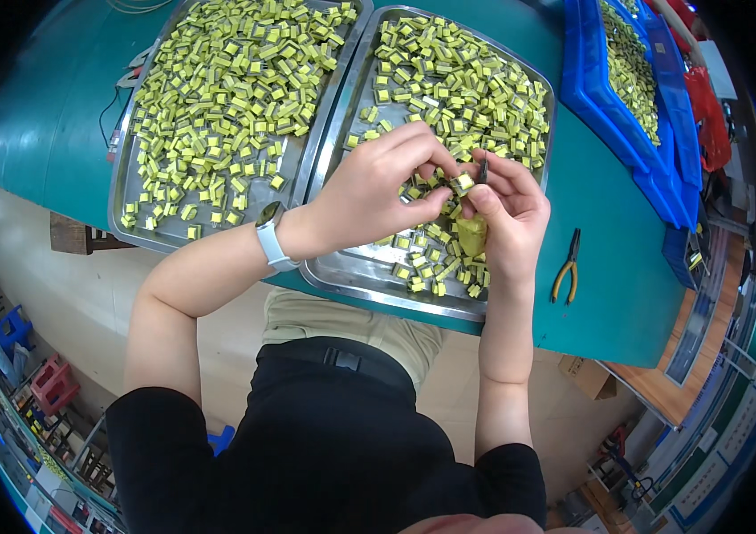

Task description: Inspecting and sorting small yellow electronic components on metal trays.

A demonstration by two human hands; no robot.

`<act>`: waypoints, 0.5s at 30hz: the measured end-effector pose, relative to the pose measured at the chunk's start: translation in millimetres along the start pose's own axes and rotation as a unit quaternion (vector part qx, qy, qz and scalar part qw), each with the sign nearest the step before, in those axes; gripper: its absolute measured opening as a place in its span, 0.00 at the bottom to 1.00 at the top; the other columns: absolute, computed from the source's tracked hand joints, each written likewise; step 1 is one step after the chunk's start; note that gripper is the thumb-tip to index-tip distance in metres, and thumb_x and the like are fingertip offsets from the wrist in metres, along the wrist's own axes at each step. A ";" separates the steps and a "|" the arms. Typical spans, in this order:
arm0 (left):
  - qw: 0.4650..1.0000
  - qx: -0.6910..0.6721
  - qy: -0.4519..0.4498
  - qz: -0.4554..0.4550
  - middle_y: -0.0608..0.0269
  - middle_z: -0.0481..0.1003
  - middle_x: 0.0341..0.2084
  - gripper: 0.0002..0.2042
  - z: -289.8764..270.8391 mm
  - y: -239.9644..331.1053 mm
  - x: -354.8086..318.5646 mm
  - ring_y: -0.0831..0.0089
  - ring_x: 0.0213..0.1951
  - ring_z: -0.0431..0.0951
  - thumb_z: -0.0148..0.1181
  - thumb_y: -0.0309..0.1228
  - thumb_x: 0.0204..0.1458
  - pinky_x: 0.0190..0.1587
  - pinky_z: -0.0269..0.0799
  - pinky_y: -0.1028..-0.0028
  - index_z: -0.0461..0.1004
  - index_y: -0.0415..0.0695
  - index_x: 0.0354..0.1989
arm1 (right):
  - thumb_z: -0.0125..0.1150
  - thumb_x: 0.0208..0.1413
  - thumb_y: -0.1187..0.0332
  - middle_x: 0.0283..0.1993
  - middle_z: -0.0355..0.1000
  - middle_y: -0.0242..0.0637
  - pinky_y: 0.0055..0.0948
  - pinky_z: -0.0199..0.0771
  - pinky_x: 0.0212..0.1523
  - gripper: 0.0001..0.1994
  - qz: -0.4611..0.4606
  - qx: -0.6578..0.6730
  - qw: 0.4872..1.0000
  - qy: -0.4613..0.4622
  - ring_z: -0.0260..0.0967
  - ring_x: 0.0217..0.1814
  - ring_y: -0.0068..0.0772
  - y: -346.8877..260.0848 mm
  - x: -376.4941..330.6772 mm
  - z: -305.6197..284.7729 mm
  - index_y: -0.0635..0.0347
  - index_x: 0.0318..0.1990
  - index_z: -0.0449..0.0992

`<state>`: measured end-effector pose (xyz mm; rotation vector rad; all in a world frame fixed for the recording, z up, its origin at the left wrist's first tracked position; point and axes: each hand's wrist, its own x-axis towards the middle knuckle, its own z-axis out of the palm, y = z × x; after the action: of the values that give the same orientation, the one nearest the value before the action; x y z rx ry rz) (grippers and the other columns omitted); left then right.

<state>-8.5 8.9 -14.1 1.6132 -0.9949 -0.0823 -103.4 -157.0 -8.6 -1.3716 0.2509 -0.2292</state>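
Both of my hands meet over the right metal tray, which holds many small yellow-wrapped block components with shiny metal sides. My left hand, with a pale-strapped watch on its wrist, pinches one yellow-wrapped component between its fingertips. Close against that piece, my right hand is closed around a hand tool with a dark narrow tip pointing up. Something yellow shows below its fingers; I cannot tell whether it belongs to the tool. The fingers hide most of the tool.
A second metal tray full of the same pieces lies to the left. Pliers with orange-yellow handles lie on the green table, right of my hand. Stacked blue bins with more components stand at the far right.
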 end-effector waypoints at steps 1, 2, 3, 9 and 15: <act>1.000 0.000 0.001 -0.005 0.67 0.69 0.27 0.10 0.0 0.4 0.1 0.78 0.26 0.70 0.66 0.21 0.42 0.25 0.64 0.78 0.75 0.43 0.34 | 0.63 0.54 0.77 0.44 0.76 0.46 0.22 0.72 0.32 0.18 0.000 0.004 1.000 -0.002 0.72 0.35 0.25 0.6 0.0 -0.1 0.73 0.52 0.70; 1.000 0.000 0.000 -0.005 0.67 0.69 0.27 0.10 0.1 0.6 0.2 0.78 0.26 0.70 0.66 0.21 0.42 0.25 0.64 0.78 0.75 0.43 0.34 | 0.63 0.54 0.77 0.44 0.76 0.46 0.22 0.72 0.32 0.18 0.000 0.008 1.000 -0.005 0.72 0.35 0.25 1.2 -0.1 -0.3 0.72 0.52 0.70; 1.000 -0.002 -0.001 -0.007 0.67 0.69 0.27 0.10 0.1 0.7 0.2 0.78 0.26 0.70 0.66 0.21 0.42 0.25 0.63 0.78 0.75 0.43 0.33 | 0.63 0.54 0.77 0.44 0.76 0.46 0.22 0.72 0.32 0.18 0.000 0.008 1.000 -0.004 0.72 0.35 0.25 1.7 -0.3 -0.8 0.72 0.52 0.70; 1.000 -0.010 -0.004 -0.010 0.67 0.69 0.27 0.10 -1.2 1.8 0.5 0.78 0.27 0.69 0.65 0.21 0.42 0.25 0.63 0.78 0.75 0.43 0.34 | 0.63 0.54 0.76 0.44 0.76 0.46 0.21 0.71 0.32 0.19 0.012 0.038 0.999 -0.021 0.71 0.33 0.24 3.3 0.5 -3.1 0.72 0.53 0.70; 1.000 -0.019 -0.008 -0.013 0.67 0.69 0.28 0.11 -2.1 2.0 0.5 0.78 0.27 0.69 0.66 0.22 0.43 0.25 0.61 0.79 0.75 0.43 0.36 | 0.63 0.54 0.77 0.44 0.77 0.47 0.20 0.74 0.34 0.18 0.014 0.061 0.998 -0.007 0.72 0.32 0.23 6.4 1.0 -2.7 0.72 0.52 0.70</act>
<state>-8.1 10.3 -11.6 1.5930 -0.9794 -0.1311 -103.2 -158.7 -15.4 -1.2484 0.2417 -0.2077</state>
